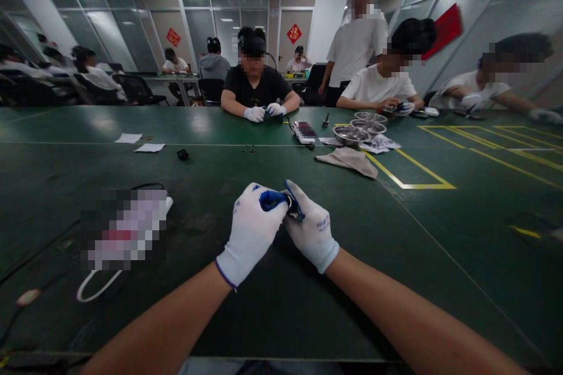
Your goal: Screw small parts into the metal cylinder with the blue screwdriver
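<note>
Both my hands wear white gloves with blue palms and meet above the green table (pixel 281 304). Between their fingertips is a small black part (pixel 292 206) with a shiny, silvery patch; its kind is too small to make out. My left hand (pixel 257 222) pinches it from the left, thumb and forefinger curled into a ring. Closed on it from the right is my right hand (pixel 310 222), with the thumb and forefinger around its edge. The fingers cover much of the part.
A pixelated pale device (pixel 132 225) with a white loop and cable lies left. Farther off are a black piece (pixel 183 154), white papers (pixel 150 147), a beige cloth (pixel 347 161) and metal bowls (pixel 350 133). Across the table a person in black (pixel 255 85) works with gloved hands; others sit right.
</note>
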